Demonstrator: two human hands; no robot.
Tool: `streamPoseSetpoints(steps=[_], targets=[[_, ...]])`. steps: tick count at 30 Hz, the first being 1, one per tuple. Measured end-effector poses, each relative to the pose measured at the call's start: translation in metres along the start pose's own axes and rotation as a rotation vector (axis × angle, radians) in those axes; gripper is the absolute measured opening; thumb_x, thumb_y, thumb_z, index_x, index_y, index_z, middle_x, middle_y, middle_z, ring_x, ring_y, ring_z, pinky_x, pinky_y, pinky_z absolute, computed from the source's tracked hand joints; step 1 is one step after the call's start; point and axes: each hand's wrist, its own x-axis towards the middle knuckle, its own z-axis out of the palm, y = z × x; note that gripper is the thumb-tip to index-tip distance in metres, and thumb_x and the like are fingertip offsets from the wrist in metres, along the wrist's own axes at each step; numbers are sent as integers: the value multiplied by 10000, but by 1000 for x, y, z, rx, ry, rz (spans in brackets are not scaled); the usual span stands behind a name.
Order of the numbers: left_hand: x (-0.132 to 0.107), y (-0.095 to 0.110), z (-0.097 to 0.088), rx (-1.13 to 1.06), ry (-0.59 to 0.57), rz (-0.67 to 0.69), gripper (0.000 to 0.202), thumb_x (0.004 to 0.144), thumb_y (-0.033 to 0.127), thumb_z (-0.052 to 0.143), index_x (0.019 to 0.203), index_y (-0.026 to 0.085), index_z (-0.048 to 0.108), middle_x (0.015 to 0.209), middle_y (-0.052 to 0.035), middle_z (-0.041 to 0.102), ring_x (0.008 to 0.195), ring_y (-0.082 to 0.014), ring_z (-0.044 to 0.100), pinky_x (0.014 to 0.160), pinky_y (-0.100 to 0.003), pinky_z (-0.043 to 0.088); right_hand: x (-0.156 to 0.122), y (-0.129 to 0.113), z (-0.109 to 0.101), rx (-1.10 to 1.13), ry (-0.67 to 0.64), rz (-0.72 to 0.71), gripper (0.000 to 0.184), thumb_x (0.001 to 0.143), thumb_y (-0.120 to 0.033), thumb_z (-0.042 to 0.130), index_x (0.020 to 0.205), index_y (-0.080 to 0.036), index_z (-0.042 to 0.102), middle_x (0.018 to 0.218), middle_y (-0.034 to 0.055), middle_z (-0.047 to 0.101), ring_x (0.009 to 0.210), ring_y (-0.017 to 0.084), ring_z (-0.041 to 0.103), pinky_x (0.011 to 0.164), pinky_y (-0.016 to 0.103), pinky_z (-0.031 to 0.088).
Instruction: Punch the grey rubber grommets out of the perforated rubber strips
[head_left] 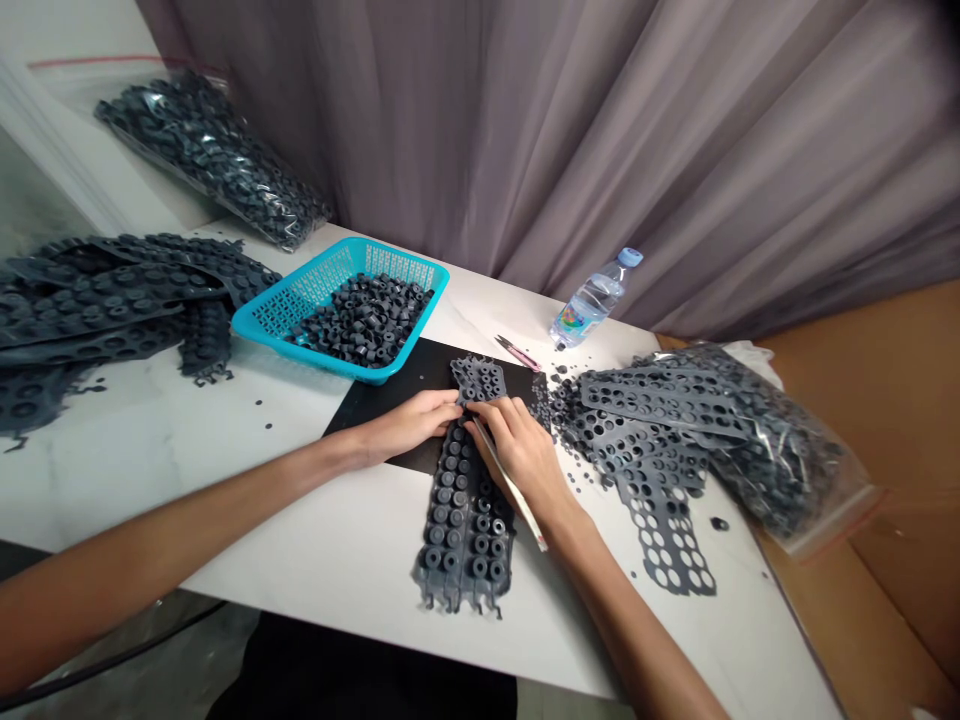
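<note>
A strip of dark grey molded rubber [455, 490] with rows of round ring-shaped parts lies lengthwise in front of me, its far end on a black mat [420, 455]. My left hand [420, 415] is closed at the strip's left edge, fingertips pinching the rubber near its far part. Close beside it, my right hand [517, 445] is closed around a slim whitish stick-like tool [517, 495]. The tool's tip is hidden under my fingers, and its tail slants toward me over the strip. The far end of the strip [480, 378] sticks out beyond both hands.
A turquoise basket [315, 362] holds many small black rubber parts. Uncut sheets [112, 290] are piled left, with a filled bag [217, 160] behind. Punched-out sheets [660, 450], scraps and another bag [787, 470] lie right. Pink-handled snips [519, 353] and a water bottle [592, 300] stand behind.
</note>
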Motion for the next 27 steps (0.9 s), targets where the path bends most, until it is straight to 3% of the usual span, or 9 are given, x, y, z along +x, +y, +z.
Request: streamPoseSetpoints(steps=[7, 10, 14, 22, 27], targets=[[0, 2, 1, 75, 30, -41, 334, 1012, 372, 562, 1290, 217, 664, 1210, -68, 722, 1201, -245, 627, 1097, -438, 428, -1, 7, 1, 78, 75, 238, 281, 1092, -365, 440, 1280, -196, 563, 1092, 109, 652, 943, 233, 656, 756, 354, 558], [0, 2, 1, 45, 38, -45, 320, 1014, 374, 554, 1266, 217, 673, 1224, -68, 721, 1227, -248, 620, 1104, -433, 423, -3, 10, -5, 211, 54, 205, 252, 1068, -376, 516, 1253, -228, 601, 1048, 77, 670, 928, 217, 648, 815, 347, 555], [1, 2, 1, -10, 5, -23, 319, 1001, 386, 570, 1236, 201, 682, 1258, -83, 714, 1213, -253, 633, 1097, -428, 431, -5, 7, -13, 320, 43, 149, 178, 1045, -388, 572, 1109, -232, 628, 976, 52, 700, 844, 198, 628, 770, 333, 545], [0, 2, 1, 18, 4, -24, 327, 1011, 383, 556, 1263, 208, 670, 1279, -79, 699, 1228, -247, 615, 1087, -414, 433, 0, 4, -14, 280, 7, 78, 243, 1048, -452, 539, 1011, -237, 647, 988, 69, 719, 885, 218, 628, 814, 358, 538], [-1, 6, 4, 55, 16, -24, 312, 1028, 348, 519, 1255, 197, 671, 1261, -78, 699, 1208, -246, 611, 1065, -407, 439, 0, 0, -16, 265, 1, 129, 241, 1059, -440, 516, 1013, -235, 635, 982, 69, 702, 903, 223, 624, 830, 356, 527]])
